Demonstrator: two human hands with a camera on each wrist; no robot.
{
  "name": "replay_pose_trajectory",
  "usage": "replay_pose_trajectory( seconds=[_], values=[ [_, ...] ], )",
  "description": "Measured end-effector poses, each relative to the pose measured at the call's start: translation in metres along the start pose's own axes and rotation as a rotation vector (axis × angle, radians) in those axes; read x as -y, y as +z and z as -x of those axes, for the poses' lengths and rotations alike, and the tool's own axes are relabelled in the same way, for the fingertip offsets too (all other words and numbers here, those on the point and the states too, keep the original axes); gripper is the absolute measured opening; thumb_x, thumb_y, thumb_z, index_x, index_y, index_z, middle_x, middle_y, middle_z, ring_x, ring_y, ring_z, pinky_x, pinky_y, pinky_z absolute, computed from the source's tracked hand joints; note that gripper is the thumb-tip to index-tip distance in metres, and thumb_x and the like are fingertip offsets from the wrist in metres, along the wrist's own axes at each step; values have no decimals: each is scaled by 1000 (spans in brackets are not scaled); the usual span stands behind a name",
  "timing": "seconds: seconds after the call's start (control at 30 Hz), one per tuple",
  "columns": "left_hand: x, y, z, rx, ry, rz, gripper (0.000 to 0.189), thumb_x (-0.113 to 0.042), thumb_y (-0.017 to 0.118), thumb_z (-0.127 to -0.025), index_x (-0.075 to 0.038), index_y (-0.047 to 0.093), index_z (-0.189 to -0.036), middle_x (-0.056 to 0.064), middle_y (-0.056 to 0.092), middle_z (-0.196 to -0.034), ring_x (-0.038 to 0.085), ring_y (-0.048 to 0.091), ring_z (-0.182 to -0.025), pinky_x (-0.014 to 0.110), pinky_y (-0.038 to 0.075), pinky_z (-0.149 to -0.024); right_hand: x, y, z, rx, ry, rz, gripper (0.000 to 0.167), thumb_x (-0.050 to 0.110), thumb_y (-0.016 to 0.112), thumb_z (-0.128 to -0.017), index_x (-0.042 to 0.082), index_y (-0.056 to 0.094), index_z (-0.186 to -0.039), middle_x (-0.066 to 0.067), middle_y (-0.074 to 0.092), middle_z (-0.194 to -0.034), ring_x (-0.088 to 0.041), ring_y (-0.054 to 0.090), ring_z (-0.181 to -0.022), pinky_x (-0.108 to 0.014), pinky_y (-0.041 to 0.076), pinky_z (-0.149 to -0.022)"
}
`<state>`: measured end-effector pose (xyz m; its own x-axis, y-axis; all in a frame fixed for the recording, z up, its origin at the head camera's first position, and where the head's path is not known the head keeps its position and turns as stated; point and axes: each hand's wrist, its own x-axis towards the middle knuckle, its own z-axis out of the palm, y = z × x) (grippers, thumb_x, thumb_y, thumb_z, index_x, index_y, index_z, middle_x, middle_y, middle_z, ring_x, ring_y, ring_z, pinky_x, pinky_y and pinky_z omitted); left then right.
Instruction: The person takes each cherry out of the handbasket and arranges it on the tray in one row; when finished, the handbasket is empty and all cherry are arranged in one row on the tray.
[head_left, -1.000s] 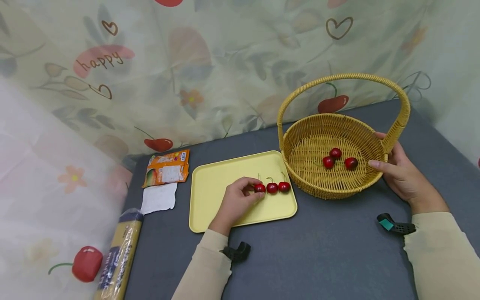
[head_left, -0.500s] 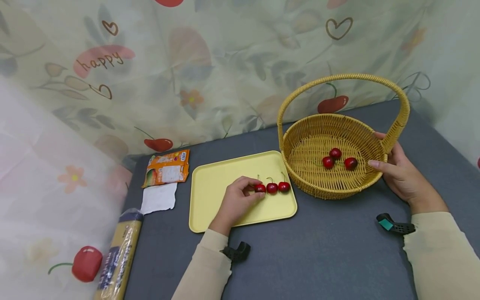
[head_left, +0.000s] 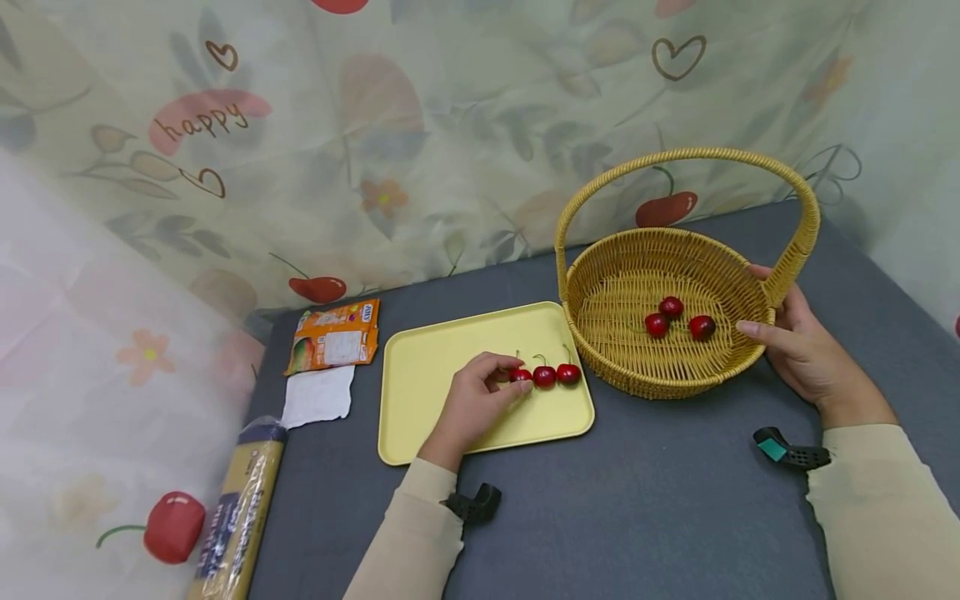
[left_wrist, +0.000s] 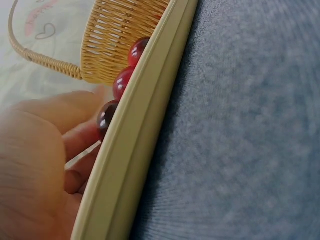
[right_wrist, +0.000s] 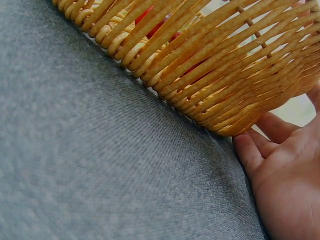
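A plastic-wrapped packet (head_left: pixel 243 500) lies at the near left of the dark surface (head_left: pixel 637 500). Farther in, a person's left hand (head_left: pixel 474 402) reaches over the yellow tray (head_left: pixel 420 375), thumb and fingers pinching the leftmost cherry (head_left: pixel 519 376) of a row of three. The middle cherry (head_left: pixel 544 377) and the rightmost cherry (head_left: pixel 568 374) sit to its right, toward the tray's right edge. The right hand (head_left: pixel 806 350) grips the right rim of the wicker basket (head_left: pixel 660 386), thumb over the edge; inside lie three more cherries (head_left: pixel 657 325). An orange packet (head_left: pixel 348 317) rests at the far left, and a printed curtain (head_left: pixel 465 208) hangs behind.

The risk, it appears, lies in the small, glossy fruit: a loose pinch could let it slip and roll, while a nudge rightward could knock its close neighbours. A tug by the right hand could tip the basket and set its cherries rolling.

Compared with a second ago, little differs: the left thumb covers slightly more of its cherry, while tray and basket keep their places.
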<state>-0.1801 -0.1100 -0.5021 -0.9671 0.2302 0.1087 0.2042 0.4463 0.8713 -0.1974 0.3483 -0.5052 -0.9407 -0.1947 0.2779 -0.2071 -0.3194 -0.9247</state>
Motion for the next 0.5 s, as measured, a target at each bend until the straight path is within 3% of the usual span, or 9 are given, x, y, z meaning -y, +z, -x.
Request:
replay_pose_trajectory(
  seconds=[0.23,0.5],
  values=[
    [-3,-1,0,-91,-42,105,35,-42,67,-111,-12,80,-124,-2,74,-115,19,67,-100,37,54,-86,0,0,0,-2,1,0,75,-19,48,-105,15,26,-168,-9,32,-163,-18,44,-143,-23,45,-102],
    [-8,-4,-2,-139,-12,262,49,-44,47,-118,-6,75,-131,7,74,-127,31,68,-106,40,58,-81,1,1,0,-8,8,1,74,-18,49,-105,16,26,-167,-9,32,-163,-18,44,-143,-23,46,-101]
  ],
)
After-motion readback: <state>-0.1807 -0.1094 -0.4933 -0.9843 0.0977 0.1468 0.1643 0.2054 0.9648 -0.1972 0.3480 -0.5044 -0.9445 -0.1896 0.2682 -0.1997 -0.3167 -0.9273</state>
